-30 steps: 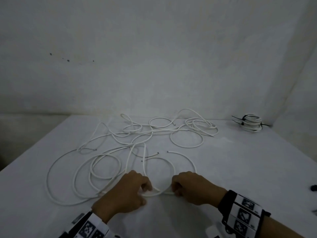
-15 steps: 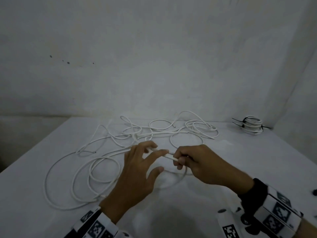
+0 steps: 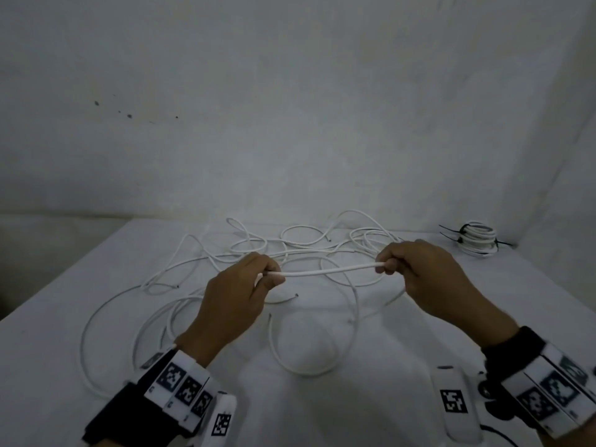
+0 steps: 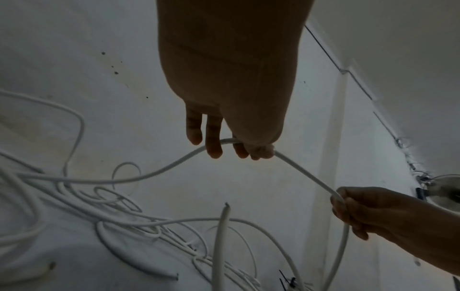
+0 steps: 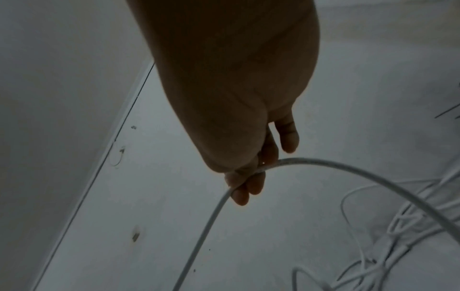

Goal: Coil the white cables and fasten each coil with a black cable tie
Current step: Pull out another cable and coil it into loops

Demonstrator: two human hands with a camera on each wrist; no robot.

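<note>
Both hands hold one white cable (image 3: pixel 325 271) raised above the table, stretched between them. My left hand (image 3: pixel 269 274) pinches it at the left, my right hand (image 3: pixel 383 265) grips it at the right. In the left wrist view the same cable (image 4: pixel 306 173) runs from my left hand (image 4: pixel 251 151) down to my right hand (image 4: pixel 341 200). In the right wrist view the cable (image 5: pixel 336 167) passes through my right hand (image 5: pixel 248 177). Several loose white cables (image 3: pixel 290 243) lie tangled on the table behind. A loop (image 3: pixel 300 366) of cable lies below the hands.
A finished coil (image 3: pixel 477 241) bound with black cable ties sits at the far right corner, against the wall. The white table (image 3: pixel 483 301) ends at the left edge and at the wall behind. Black ties (image 4: pixel 288 281) lie among the cables in the left wrist view.
Both hands rose from the table's front with the cable and moved apart. The left hand, spread open half a second ago, now pinches the cable, drawn straight between the hands.
</note>
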